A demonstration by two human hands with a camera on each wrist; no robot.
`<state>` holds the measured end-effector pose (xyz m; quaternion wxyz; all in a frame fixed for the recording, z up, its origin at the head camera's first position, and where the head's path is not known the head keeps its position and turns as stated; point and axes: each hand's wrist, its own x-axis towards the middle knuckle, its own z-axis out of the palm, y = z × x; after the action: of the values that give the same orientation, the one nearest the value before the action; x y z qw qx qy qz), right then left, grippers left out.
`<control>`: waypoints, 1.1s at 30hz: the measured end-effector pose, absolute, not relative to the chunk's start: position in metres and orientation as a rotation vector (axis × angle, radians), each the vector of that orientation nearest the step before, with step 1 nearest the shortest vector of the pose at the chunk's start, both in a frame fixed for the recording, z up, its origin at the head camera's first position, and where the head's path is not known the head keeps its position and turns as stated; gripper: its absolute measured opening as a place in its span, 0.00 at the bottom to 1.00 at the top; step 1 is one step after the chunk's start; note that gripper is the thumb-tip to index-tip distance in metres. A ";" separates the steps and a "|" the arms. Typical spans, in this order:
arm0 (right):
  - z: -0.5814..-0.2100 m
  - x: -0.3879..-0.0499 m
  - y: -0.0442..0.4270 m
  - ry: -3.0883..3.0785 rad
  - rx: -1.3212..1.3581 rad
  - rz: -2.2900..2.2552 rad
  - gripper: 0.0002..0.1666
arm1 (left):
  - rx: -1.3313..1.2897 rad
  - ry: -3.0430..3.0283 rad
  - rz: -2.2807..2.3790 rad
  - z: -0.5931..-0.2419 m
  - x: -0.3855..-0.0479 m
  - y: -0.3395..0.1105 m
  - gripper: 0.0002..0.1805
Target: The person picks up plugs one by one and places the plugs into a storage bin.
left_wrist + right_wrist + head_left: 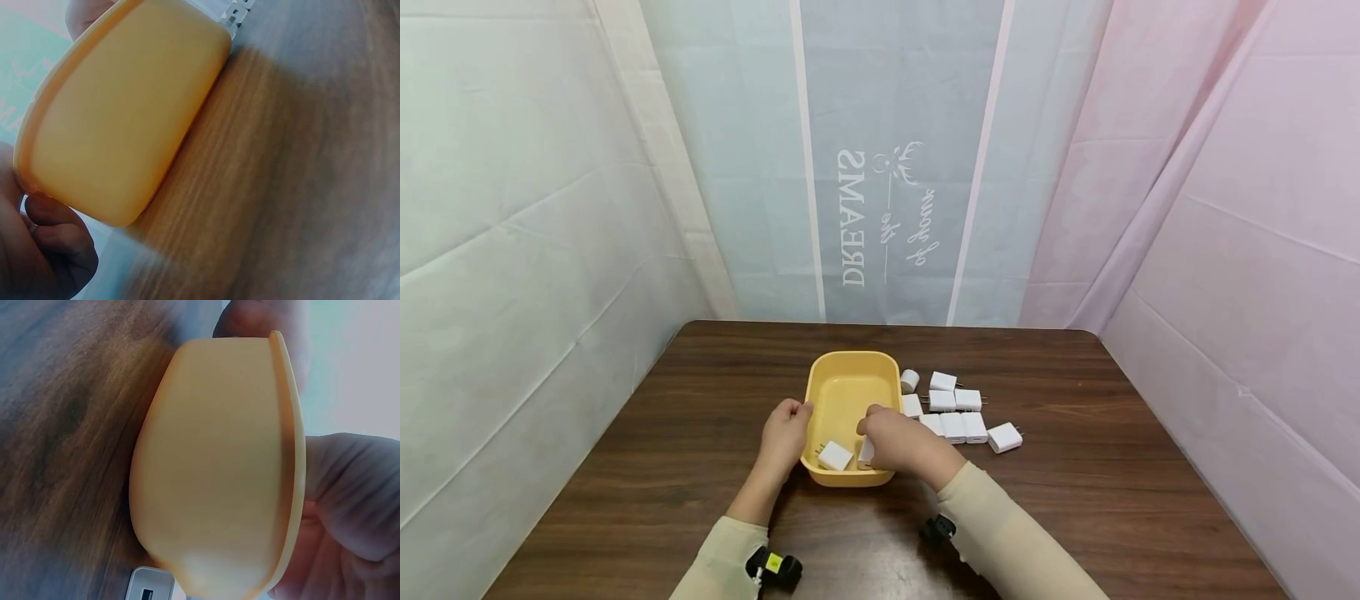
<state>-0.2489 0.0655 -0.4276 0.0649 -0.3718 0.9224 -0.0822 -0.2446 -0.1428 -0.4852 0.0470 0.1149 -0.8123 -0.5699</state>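
A yellow plastic bin (852, 478) stands on the table in the head view. My left hand (784, 435) pinches its left rim; the left wrist view shows the curled fingers (59, 240) at the bin's edge. Over the right rim reaches my right hand (901, 442), gripping a white charger plug (866, 451) low inside the bin, partly covered by the fingers. Another white charger plug (835, 456) lies on the bin floor at the near left, prongs to the left. In the right wrist view the bin wall hides the right fingertips.
Several white charger plugs (953, 427) lie grouped on the table just right of the bin, one charger (1004, 437) farther right. A small white cylinder-like piece (909, 381) sits by the bin's far right corner. The wooden table (1097, 483) is bounded by hanging cloths.
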 end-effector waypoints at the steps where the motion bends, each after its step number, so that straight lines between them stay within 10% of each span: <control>1: -0.428 -0.249 0.065 2.783 -1.123 -0.247 0.11 | 0.353 -2.477 -1.740 -0.485 -0.245 -0.143 0.17; 33: -0.428 -0.248 0.061 2.820 -1.067 -0.190 0.05 | 0.356 -2.502 -1.751 -0.483 -0.243 -0.144 0.17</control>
<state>-0.2477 0.0609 -0.4284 0.0605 -0.3525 0.9317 -0.0628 -0.2435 -0.1438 -0.4829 0.0336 0.1157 -0.8133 -0.5692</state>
